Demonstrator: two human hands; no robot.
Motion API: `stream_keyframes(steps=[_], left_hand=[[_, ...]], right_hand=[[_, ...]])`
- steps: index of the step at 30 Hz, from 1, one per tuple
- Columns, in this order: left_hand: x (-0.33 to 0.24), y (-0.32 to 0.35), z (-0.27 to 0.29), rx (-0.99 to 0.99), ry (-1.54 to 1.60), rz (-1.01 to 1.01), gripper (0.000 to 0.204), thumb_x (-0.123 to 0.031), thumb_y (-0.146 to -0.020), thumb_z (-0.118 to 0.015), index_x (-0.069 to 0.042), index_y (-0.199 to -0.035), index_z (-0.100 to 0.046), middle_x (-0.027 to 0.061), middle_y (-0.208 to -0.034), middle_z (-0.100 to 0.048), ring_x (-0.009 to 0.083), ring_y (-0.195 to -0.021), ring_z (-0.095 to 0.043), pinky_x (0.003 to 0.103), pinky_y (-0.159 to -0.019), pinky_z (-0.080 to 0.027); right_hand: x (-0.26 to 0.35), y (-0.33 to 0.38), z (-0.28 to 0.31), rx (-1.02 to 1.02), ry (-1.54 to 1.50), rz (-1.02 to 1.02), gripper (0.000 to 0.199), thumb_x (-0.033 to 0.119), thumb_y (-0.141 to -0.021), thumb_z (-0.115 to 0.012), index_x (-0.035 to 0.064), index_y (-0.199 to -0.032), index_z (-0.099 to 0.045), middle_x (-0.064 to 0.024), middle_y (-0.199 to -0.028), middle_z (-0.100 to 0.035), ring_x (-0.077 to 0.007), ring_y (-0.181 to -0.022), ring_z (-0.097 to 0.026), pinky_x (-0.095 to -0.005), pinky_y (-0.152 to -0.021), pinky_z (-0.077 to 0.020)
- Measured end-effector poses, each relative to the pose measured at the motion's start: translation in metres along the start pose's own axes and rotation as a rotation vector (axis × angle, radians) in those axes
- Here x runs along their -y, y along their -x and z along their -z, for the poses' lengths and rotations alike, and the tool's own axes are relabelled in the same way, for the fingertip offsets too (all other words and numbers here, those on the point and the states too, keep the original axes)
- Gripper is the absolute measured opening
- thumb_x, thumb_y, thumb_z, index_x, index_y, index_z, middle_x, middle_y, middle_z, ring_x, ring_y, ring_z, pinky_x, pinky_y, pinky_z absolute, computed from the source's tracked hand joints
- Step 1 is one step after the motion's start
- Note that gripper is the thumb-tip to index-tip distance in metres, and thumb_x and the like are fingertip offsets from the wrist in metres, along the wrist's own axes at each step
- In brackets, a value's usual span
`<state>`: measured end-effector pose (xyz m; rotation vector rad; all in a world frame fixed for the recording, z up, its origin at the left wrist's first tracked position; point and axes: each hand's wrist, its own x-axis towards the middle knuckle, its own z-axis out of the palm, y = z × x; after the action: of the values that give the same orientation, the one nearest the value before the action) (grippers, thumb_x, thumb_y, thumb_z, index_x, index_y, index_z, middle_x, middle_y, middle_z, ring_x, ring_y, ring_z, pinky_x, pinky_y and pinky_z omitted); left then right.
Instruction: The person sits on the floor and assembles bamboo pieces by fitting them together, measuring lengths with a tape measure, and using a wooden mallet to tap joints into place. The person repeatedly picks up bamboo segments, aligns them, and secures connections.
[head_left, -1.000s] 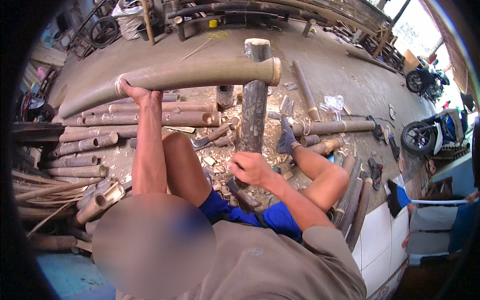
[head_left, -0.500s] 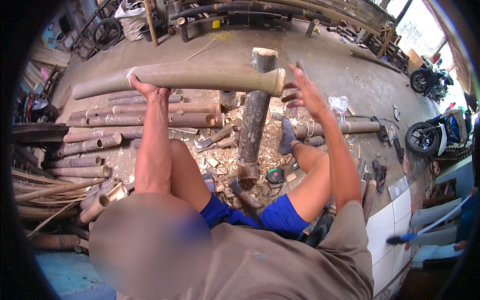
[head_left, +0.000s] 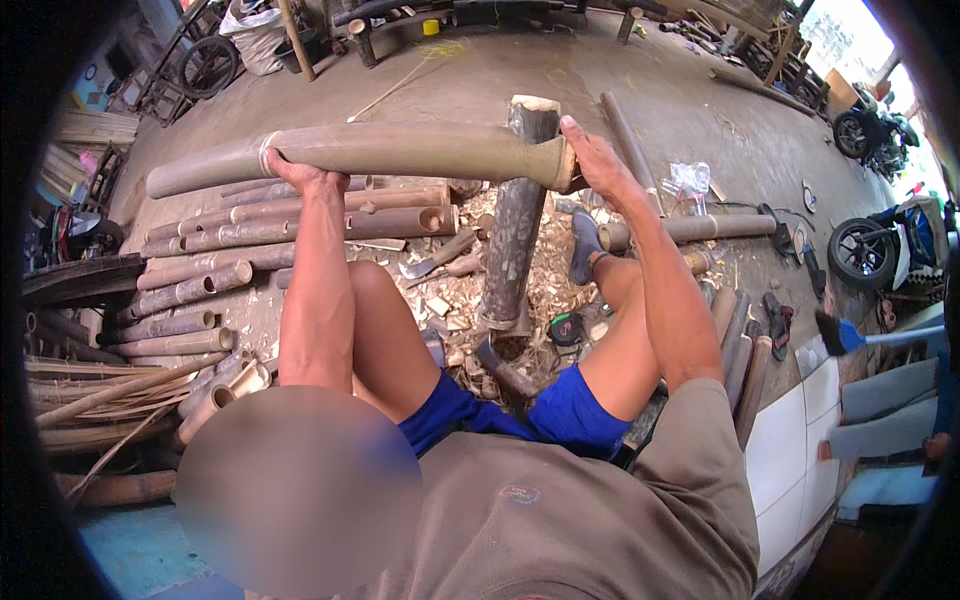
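Head view: light bamboo tube (head_left: pixel 400 152) runs roughly level across the upper middle of the frame, left end near upper left, right end just right of centre. Left hand (head_left: pixel 312 177) is clamped on the tube left of its midpoint, thumb by the pale ring. Right hand (head_left: pixel 605 168) is at the tube's right end, thumb up, palm side facing the cut end. Its fingers are partly hidden; can't tell if it grips or only touches.

Dark post (head_left: pixel 515 240) stands at frame centre, top leaning right, its pale cut end showing above the tube. Can't tell how the two are joined, if at all.

Around the post base: wood chips (head_left: pixel 452 302) on the floor, hatchet (head_left: pixel 515 378) just below, tape measure (head_left: pixel 565 328) to the right, hooked blade (head_left: pixel 445 255) with wooden handle to the left. Cut bamboo pieces (head_left: pixel 300 228) lie stacked along the left side. Clear plastic bag (head_left: pixel 690 178) right of centre. Motorcycle (head_left: pixel 862 255) and blue broom (head_left: pixel 850 335) at the right edge.
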<state>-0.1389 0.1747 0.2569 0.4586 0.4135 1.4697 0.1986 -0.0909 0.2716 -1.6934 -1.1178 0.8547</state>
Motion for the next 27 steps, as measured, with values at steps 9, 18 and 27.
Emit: stream_keyframes(steps=[9,18,27], left_hand=[[0.002,0.006,-0.007,-0.085,-0.025,-0.006,0.082,-0.074,-0.093,-0.032,-0.013,-0.144,-0.053,0.0121,-0.141,-0.06,0.0384,-0.127,-0.059,0.06,-0.106,-0.049],[0.002,0.023,-0.016,-0.078,0.037,0.016,0.082,-0.076,-0.092,-0.036,-0.016,-0.144,-0.055,0.0091,-0.145,-0.059,0.036,-0.129,-0.058,0.058,-0.109,-0.047],[-0.005,0.029,-0.019,-0.027,0.072,-0.024,0.09,-0.083,-0.089,-0.036,-0.016,-0.146,-0.054,0.0077,-0.149,-0.056,0.0326,-0.132,-0.055,0.054,-0.111,-0.044]], right_hand=[[0.009,0.033,-0.004,-0.111,-0.122,0.162,0.079,0.059,-0.108,-0.048,-0.007,-0.152,-0.046,-0.0163,-0.146,-0.057,-0.021,-0.133,-0.053,-0.0327,-0.111,-0.0437],[-0.011,0.026,0.004,-0.148,-0.182,0.229,0.07,0.056,-0.108,-0.05,-0.0012,-0.148,-0.052,-0.0133,-0.134,-0.064,-0.0213,-0.108,-0.068,-0.0349,-0.078,-0.0607],[-0.005,0.041,0.002,-0.14,-0.138,0.28,0.064,0.052,-0.11,-0.049,-0.0024,-0.141,-0.059,-0.0114,-0.127,-0.066,-0.0185,-0.115,-0.059,-0.0335,-0.1,-0.0466]])
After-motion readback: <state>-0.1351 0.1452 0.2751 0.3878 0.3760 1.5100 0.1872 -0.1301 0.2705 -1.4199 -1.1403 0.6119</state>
